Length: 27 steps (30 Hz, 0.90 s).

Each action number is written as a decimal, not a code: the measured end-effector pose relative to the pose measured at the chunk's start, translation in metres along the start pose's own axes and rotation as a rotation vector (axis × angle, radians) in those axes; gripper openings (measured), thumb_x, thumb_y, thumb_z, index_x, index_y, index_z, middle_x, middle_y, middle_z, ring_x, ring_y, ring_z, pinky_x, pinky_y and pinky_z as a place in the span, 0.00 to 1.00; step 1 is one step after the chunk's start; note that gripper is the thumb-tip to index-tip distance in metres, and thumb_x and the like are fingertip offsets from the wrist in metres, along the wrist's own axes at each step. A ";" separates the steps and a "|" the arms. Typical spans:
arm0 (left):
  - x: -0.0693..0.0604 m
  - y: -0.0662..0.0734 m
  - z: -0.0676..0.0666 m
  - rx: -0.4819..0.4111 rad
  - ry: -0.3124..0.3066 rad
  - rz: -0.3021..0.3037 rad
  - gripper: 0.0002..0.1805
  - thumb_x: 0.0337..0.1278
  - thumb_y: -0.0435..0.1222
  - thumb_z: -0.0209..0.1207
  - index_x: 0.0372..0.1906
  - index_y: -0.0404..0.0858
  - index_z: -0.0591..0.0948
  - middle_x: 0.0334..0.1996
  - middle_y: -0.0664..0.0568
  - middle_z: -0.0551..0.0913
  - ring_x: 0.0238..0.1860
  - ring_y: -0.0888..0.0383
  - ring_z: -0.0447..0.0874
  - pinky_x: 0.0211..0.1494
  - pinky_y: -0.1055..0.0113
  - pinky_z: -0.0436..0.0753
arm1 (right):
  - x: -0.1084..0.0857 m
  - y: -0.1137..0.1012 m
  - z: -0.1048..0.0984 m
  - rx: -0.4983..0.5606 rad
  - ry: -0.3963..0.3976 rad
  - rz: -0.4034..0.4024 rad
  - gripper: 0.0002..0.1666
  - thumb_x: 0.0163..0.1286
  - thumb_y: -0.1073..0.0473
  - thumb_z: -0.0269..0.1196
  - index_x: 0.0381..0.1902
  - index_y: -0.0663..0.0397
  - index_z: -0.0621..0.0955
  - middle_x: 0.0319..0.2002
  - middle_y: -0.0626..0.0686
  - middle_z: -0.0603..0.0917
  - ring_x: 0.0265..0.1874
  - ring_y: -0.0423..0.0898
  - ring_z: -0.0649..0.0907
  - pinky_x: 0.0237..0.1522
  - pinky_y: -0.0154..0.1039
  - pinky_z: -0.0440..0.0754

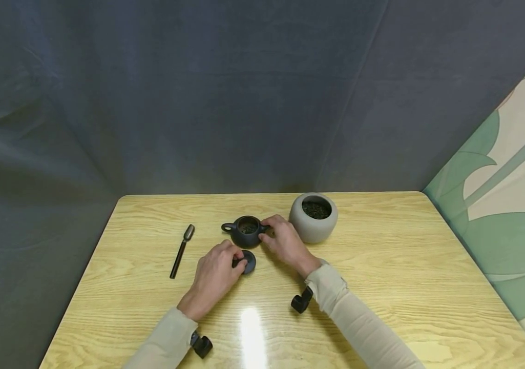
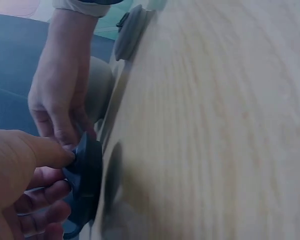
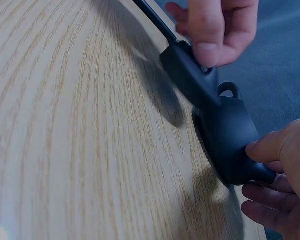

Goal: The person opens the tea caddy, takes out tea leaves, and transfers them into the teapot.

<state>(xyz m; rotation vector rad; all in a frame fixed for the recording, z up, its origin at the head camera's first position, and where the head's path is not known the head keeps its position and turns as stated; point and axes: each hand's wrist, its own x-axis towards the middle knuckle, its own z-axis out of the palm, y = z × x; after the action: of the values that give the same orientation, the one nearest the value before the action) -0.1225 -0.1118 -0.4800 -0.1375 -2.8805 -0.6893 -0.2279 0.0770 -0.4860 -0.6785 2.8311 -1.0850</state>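
Note:
My left hand (image 1: 217, 270) pinches the small dark round teapot lid (image 1: 249, 262) between thumb and fingers at its top. In the left wrist view the lid (image 2: 85, 177) is held just off the table, its shadow beside it. Behind it stands the dark teapot (image 1: 246, 238), uncovered, with dark leaves inside; its loop handle points left and its spout right. My right hand (image 1: 287, 244) holds the teapot at the spout side. In the right wrist view its thumb lies on the teapot's body (image 3: 227, 137), with fingers around the spout.
A round grey jar (image 1: 314, 228) full of dark leaves stands right of the teapot, close behind my right hand. On the left lies a tea scoop (image 1: 181, 256) with a dark handle and metal tip. A dark curtain (image 1: 225, 102) borders the wooden table (image 1: 382, 266) behind.

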 end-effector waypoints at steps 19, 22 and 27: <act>0.020 -0.004 -0.026 0.013 0.078 0.026 0.08 0.63 0.43 0.75 0.40 0.44 0.90 0.38 0.54 0.85 0.31 0.61 0.80 0.30 0.66 0.80 | 0.001 0.001 -0.002 0.017 -0.001 0.015 0.21 0.74 0.58 0.71 0.61 0.57 0.85 0.60 0.57 0.86 0.53 0.53 0.88 0.55 0.48 0.88; 0.025 -0.004 -0.030 0.030 0.083 0.042 0.08 0.64 0.43 0.74 0.39 0.44 0.90 0.37 0.54 0.84 0.29 0.61 0.79 0.30 0.67 0.79 | 0.000 0.001 -0.002 0.017 -0.002 0.016 0.21 0.74 0.58 0.71 0.62 0.58 0.85 0.60 0.57 0.86 0.54 0.53 0.88 0.55 0.48 0.88; 0.034 -0.004 -0.036 0.048 0.085 0.049 0.06 0.65 0.43 0.73 0.39 0.45 0.90 0.37 0.54 0.84 0.28 0.61 0.78 0.29 0.66 0.79 | 0.000 0.002 -0.001 0.018 -0.007 -0.001 0.21 0.74 0.58 0.71 0.61 0.58 0.85 0.60 0.57 0.86 0.54 0.53 0.88 0.54 0.47 0.88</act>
<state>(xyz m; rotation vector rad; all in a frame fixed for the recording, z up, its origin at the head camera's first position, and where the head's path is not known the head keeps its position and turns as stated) -0.1507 -0.1302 -0.4441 -0.1671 -2.7997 -0.6011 -0.2291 0.0786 -0.4865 -0.6816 2.8117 -1.1053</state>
